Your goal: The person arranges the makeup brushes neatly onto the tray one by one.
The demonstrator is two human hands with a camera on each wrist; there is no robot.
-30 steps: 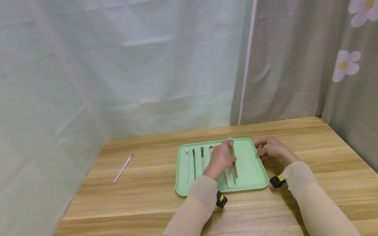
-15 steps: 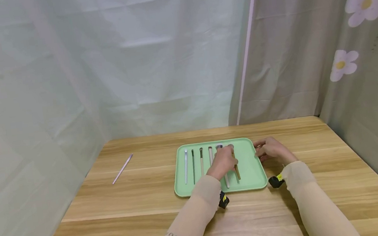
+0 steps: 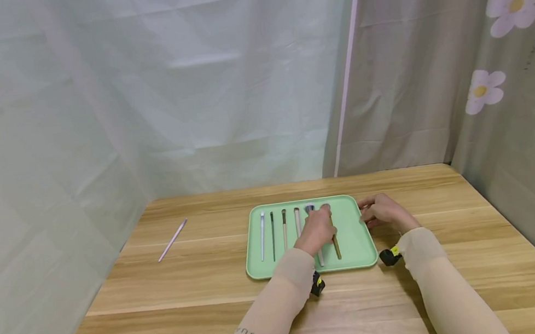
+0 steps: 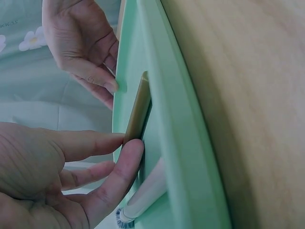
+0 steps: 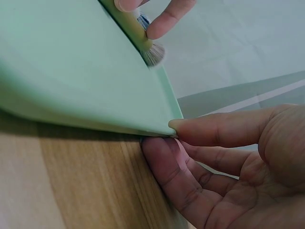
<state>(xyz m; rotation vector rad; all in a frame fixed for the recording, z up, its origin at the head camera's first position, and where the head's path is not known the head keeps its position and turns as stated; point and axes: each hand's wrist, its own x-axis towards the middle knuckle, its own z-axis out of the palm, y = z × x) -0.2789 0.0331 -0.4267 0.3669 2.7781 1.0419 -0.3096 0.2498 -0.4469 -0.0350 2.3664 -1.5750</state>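
My left hand (image 3: 317, 230) pinches a makeup brush with a gold handle (image 4: 138, 107) between thumb and fingertip, low over the right half of the green tray (image 3: 354, 234). Its pale bristles (image 5: 155, 53) point to the tray's far edge. My right hand (image 3: 386, 214) holds the tray's right rim, thumb on top and fingers beneath, as the right wrist view shows. Beside the gold brush lies a thick white-handled brush (image 4: 150, 188), partly covered by my left hand. Further left in the tray lie a lilac brush (image 3: 263, 236), a dark thin brush (image 3: 273, 238) and others, roughly parallel.
A thin lilac stick (image 3: 173, 240), likewise slim as a brush, lies slanted on the wooden table (image 3: 166, 322) left of the tray. Pale curtains (image 3: 228, 83) hang behind the table and along both sides.
The gold brush has come down a little toward the near edge of the tray, its near end shifting slightly right. My left hand moved slightly with it; my right hand stays at the rim.
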